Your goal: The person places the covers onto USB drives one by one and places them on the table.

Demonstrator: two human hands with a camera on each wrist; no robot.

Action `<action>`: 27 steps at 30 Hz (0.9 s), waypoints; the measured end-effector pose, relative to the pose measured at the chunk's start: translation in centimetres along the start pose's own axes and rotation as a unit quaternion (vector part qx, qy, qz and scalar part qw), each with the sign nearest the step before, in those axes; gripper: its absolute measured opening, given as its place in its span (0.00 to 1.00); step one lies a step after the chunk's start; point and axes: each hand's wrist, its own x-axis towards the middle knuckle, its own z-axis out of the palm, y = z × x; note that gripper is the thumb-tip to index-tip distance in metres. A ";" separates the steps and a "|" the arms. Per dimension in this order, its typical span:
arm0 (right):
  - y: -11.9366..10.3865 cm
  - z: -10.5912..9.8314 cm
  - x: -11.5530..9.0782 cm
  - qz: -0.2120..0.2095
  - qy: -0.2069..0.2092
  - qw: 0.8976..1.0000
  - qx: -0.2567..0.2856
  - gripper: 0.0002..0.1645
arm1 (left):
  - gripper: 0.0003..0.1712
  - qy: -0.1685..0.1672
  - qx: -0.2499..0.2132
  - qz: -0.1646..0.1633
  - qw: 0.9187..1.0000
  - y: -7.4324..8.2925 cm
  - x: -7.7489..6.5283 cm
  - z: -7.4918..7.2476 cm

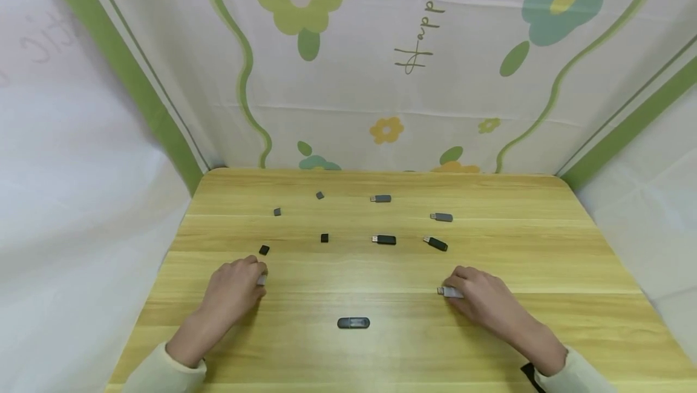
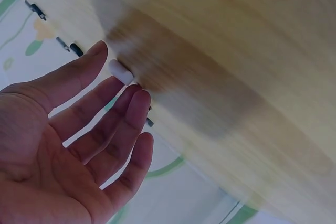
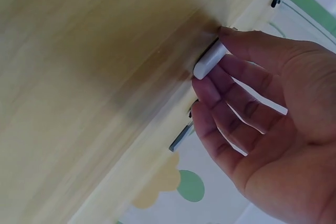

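On the left, a pale sleeve (image 1: 166, 373) leads to the left hand (image 1: 234, 287), whose fingers bend softly around a small, smooth, pale cap (image 1: 261, 280) low over the wooden table (image 1: 294, 357); I cannot tell if the thumb and finger pinch it. Just past that hand lies a black square cap (image 1: 264, 250), and farther off a little grey cap (image 1: 277, 211). A bit to the right are another grey cap (image 1: 319, 195), at the far side, and another black cap (image 1: 324, 238), nearer. In the near middle lies a long, shiny, dark USB stick (image 1: 353, 323) with round ends. Behind it, in the middle, are a black USB stick (image 1: 384, 240) and, farther, a grey USB stick (image 1: 382, 198), both with metal plugs facing left. More to the right, a second black USB stick (image 1: 437, 244) lies at a slant, with a second grey USB stick (image 1: 442, 217) behind it. On the right, the right hand (image 1: 481, 296) pinches a smooth, pale USB stick (image 1: 453, 292) between thumb and fingers, its plug pointing left. The table has yellow-brown stripes and round far corners, and a soft, creased cloth (image 1: 348, 84) with flowers hangs behind it.
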 end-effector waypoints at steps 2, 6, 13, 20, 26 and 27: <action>0.0 0.0 0.0 -0.003 0.001 1.000 0.004 0.12 | 0.13 0.001 0.005 0.002 1.000 0.0 0.0 0.0; -0.1 0.1 0.0 -0.007 0.005 1.000 0.007 0.11 | 0.13 0.005 0.012 0.002 1.000 -0.1 0.1 0.1; -0.2 0.1 -0.1 -0.004 -0.001 1.000 0.011 0.10 | 0.10 0.012 0.028 0.000 1.000 0.0 0.2 0.3; -0.2 0.2 0.0 -0.007 -0.003 1.000 0.008 0.09 | 0.10 0.016 0.010 -0.007 1.000 0.0 0.3 0.4; -0.5 0.3 0.3 -0.035 0.021 0.999 0.000 0.10 | 0.07 0.014 -0.026 -0.014 0.999 0.2 0.3 0.4; -0.5 0.2 0.4 -0.039 0.025 0.999 -0.001 0.11 | 0.07 0.016 -0.032 -0.015 0.999 0.2 0.3 0.4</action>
